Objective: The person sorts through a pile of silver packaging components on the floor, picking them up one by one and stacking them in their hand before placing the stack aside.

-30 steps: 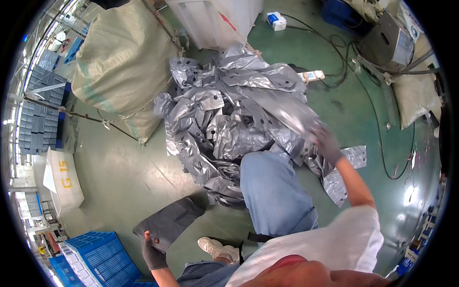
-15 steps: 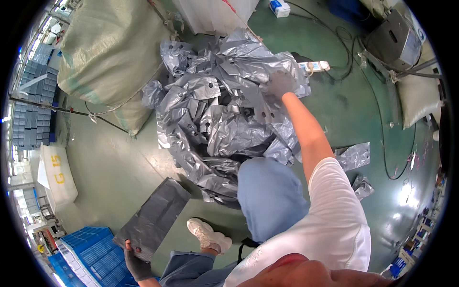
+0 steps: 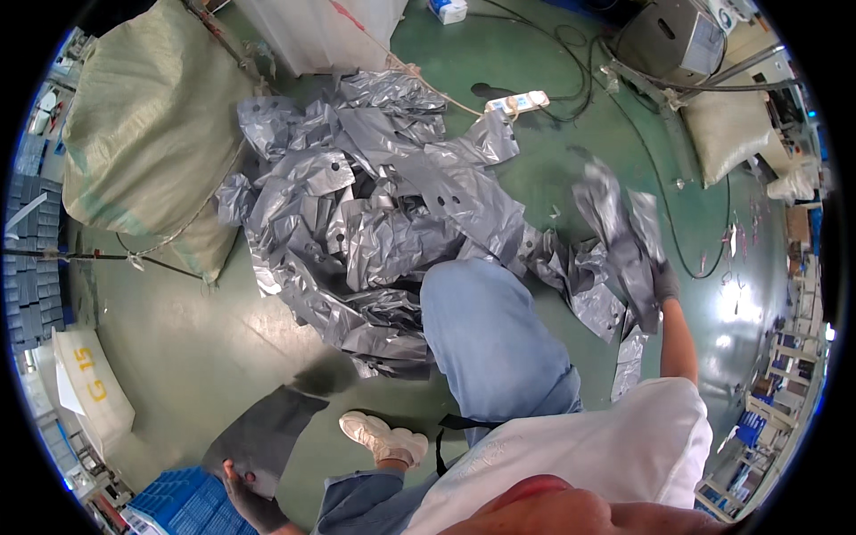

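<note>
On the floor in front of me lies a large heap of crumpled silver-grey plastic bags (image 3: 392,241), several with round punched holes. My left hand (image 3: 252,502), in a dark grey glove with bare fingertips, pinches a flat dark grey plastic bag (image 3: 267,432) by its holed end at the lower left. Out to the right, my right hand (image 3: 664,281), gloved the same way, is closed on a crumpled silver-grey plastic bag (image 3: 617,236) that is partly blurred. More loose bags (image 3: 593,308) lie beside and beneath it, trailing toward the heap.
A big woven sack (image 3: 152,134) stands at the left, near a white bin (image 3: 98,388) and blue crates (image 3: 174,506). Behind the heap are a white container (image 3: 321,36) and a power strip (image 3: 517,102). Cables (image 3: 646,147) run across the green floor toward a metal box (image 3: 673,40).
My right hand has moved from the far side of the heap to the right and nearer, with a bag in it. The left hand's bag has swung and bent slightly. My view has shifted right.
</note>
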The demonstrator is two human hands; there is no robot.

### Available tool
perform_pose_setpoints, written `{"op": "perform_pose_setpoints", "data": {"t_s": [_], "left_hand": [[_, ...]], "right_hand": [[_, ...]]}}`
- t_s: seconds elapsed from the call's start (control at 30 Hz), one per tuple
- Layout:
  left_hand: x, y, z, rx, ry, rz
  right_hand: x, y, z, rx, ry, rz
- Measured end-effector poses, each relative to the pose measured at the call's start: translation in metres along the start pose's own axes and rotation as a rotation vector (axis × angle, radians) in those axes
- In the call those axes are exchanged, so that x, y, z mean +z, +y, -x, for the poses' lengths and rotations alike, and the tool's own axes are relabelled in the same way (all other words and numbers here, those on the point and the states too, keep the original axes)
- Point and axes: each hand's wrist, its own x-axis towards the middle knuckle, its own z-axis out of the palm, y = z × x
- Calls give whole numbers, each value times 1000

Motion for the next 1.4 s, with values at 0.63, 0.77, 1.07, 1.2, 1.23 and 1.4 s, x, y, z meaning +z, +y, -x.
{"op": "perform_pose_setpoints", "data": {"t_s": [0.63, 0.77, 1.07, 1.2, 1.23, 1.4], "left_hand": [[103, 22, 14, 82, -264, 106], [121, 33, 37, 130, -334, 53], [153, -2, 51, 51, -641, 41], [166, -15, 56, 251, -762, 53], [163, -14, 54, 243, -755, 49], [139, -17, 26, 84, -474, -13]], "right_hand": [[92, -454, 10, -811, 109, -312], [22, -500, 30, -922, -34, -283], [108, -512, 285, -1102, -423, -237], [142, -513, 360, -982, -743, -452], [137, -513, 371, -995, -797, -330], [148, -483, 388, -1116, -1010, -726]]}}
